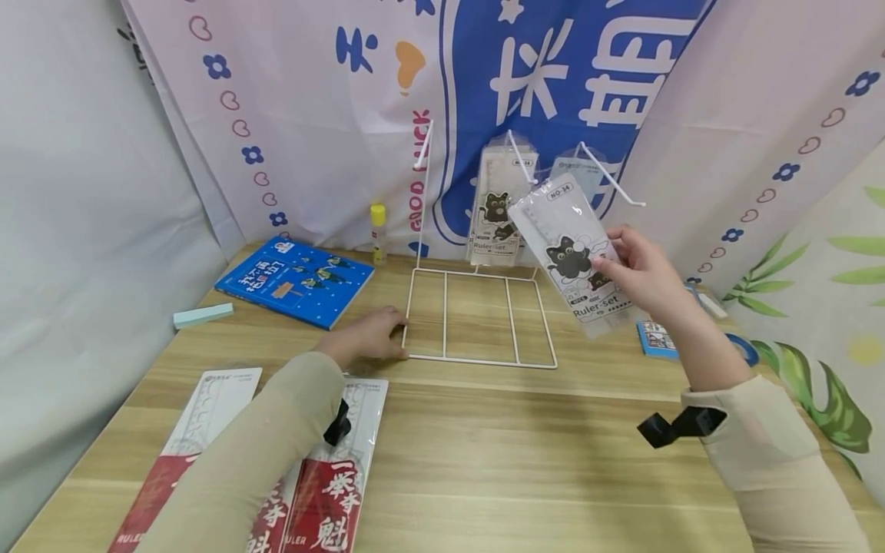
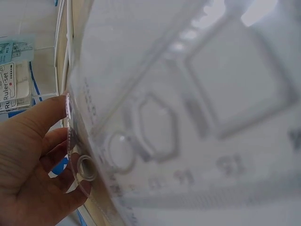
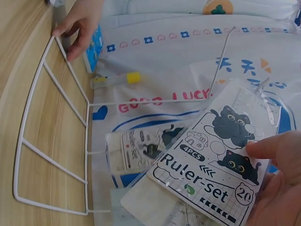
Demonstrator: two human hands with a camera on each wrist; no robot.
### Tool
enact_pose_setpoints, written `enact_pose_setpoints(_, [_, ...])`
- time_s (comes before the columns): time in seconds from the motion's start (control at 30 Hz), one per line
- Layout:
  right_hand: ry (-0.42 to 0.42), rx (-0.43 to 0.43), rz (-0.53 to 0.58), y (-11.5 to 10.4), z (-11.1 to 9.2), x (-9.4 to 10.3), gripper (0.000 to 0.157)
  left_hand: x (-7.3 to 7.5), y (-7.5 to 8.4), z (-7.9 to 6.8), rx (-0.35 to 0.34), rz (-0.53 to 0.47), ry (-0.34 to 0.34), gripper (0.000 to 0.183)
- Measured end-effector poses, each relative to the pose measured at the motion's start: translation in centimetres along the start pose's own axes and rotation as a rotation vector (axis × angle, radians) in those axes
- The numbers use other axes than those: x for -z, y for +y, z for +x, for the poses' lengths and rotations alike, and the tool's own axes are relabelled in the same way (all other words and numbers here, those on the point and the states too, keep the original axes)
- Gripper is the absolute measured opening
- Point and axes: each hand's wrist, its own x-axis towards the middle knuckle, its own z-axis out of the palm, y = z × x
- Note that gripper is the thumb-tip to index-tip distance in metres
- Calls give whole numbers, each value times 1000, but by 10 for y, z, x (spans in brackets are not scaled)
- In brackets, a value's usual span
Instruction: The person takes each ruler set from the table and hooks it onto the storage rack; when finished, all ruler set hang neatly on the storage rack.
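My right hand [image 1: 646, 273] pinches a clear packet of a ruler set [image 1: 570, 250] by its right edge, thumb on the front. Black cats are printed on the ruler set's card, which tilts in front of the rack's right hook. With my left hand [image 1: 369, 336] I hold the left front corner of a white wire rack [image 1: 477, 359]. Similar ruler sets [image 1: 494, 211] hang from the middle hook. A pale blue-green packet [image 1: 579, 170] hangs behind the right hook. In the left wrist view, a blurred clear ruler packet [image 2: 155, 127] covers much of the scene.
Red-and-white ruler packets [image 1: 321, 499] lie under and beside my left forearm. A blue book [image 1: 297, 280], a glue stick [image 1: 378, 234] and a pale green box [image 1: 203, 315] are at the left. On the right lie a small blue packet [image 1: 655, 339] and a blue tape roll [image 1: 743, 349].
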Motion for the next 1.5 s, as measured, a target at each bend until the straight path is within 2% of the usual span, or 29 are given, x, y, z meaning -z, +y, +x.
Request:
enact_pose_setpoints(0.17, [-6,-2,-60,4,22,-3,28,1,0,-2,5,-3,1,60])
enact_pose_setpoints(0.33, [-17,2,-44,8,44,-9,25,1,1,-4,-2,-1,4,59])
enact_pose_setpoints(0.6, [27,-8,-123,15,72,-21,29,1,0,-3,-26,10,9,60])
enact_pose_setpoints(0.73, [33,-23,-57,21,80,-32,29,0,1,-3,-18,7,5,59])
enact_pose_setpoints(0.87, [43,-47,53,26,85,-47,22,0,3,-3,4,10,2,59])
enact_pose_setpoints(0.97, [37,-82,105,27,87,-56,19,-1,2,-2,24,15,7,59])
enact_pose_setpoints(1.07, [1,-111,120,29,86,-62,23,-2,2,-1,29,16,16,59])
enact_pose_setpoints(1.27, [-118,-163,92,45,73,-62,29,-3,2,-1,11,-12,15,58])
enact_pose_setpoints(1.37, [-178,-144,47,59,62,-62,28,-3,1,-1,3,-16,18,58])
enact_pose_setpoints(1.5, [-283,-65,-72,83,39,-68,24,-2,-1,-1,-4,-9,19,58])
